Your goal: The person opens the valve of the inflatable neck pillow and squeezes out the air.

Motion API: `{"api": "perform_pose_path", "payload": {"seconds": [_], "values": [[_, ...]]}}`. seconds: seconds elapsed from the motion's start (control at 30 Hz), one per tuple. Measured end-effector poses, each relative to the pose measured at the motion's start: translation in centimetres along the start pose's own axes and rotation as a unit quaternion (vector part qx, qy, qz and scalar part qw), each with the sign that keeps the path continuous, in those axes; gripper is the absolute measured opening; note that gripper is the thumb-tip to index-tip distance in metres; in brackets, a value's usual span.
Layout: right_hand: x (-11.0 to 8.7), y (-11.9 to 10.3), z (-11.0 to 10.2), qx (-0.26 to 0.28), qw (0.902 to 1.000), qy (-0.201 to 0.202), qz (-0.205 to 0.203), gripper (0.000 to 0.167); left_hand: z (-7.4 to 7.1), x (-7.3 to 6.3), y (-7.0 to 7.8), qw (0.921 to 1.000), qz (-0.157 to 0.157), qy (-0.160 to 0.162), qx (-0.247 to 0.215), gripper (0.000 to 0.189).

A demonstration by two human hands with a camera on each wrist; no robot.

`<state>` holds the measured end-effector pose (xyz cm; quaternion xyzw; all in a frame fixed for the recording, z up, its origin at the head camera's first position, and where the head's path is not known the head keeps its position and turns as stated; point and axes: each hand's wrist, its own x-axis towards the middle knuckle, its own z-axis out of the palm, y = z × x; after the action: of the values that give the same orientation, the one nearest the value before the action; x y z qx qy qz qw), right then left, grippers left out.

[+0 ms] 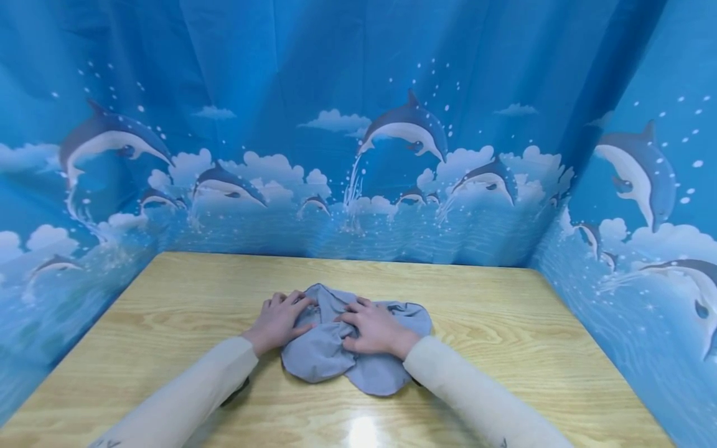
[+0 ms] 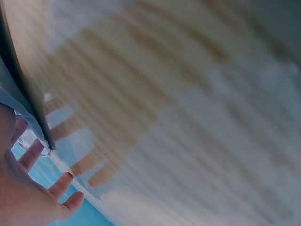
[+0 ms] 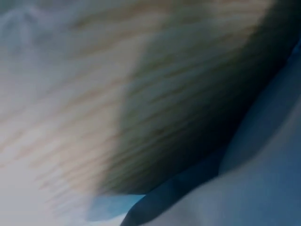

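A crumpled grey-blue cloth piece (image 1: 319, 354) with rounded, dark-edged lobes lies on the wooden table. On its upper left part rests my left hand (image 1: 280, 322), fingers spread. My right hand (image 1: 376, 328) lies over its middle, fingers apart and slightly bent on the gathered folds. In the left wrist view, the left hand (image 2: 28, 188) shows with loosely spread fingers beside the cloth's hanging edge (image 2: 28, 113). Cloth (image 3: 244, 193) fills the lower right of the right wrist view, where the right hand is hidden.
The light wood-grain table (image 1: 493, 311) reflects a bright spot near its front. Blue curtains (image 1: 313, 74) printed with dolphins stand along its back and both sides. Pale sleeves (image 1: 190, 386) cover both forearms.
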<state>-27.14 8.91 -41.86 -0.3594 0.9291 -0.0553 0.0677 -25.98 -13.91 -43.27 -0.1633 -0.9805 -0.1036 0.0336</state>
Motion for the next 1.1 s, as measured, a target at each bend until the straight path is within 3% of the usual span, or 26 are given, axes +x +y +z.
{"api": "perform_pose_path", "payload": {"seconds": [0.7, 0.9, 1.1], "values": [[0.44, -0.09, -0.81, -0.009, 0.9987, -0.048, -0.014, 0.063, 0.05, 0.06, -0.10, 1.0000, 0.000, -0.001, 0.000, 0.046], [0.53, -0.10, -0.85, 0.014, 0.9985, -0.053, -0.005, 0.057, -0.02, 0.12, -0.07, 1.0000, -0.004, -0.002, -0.001, 0.045], [0.30, 0.32, -0.85, 0.039, 0.9973, -0.057, -0.024, 0.056, -0.11, 0.03, 0.04, 1.0000, -0.003, -0.004, -0.001, 0.046]]}}
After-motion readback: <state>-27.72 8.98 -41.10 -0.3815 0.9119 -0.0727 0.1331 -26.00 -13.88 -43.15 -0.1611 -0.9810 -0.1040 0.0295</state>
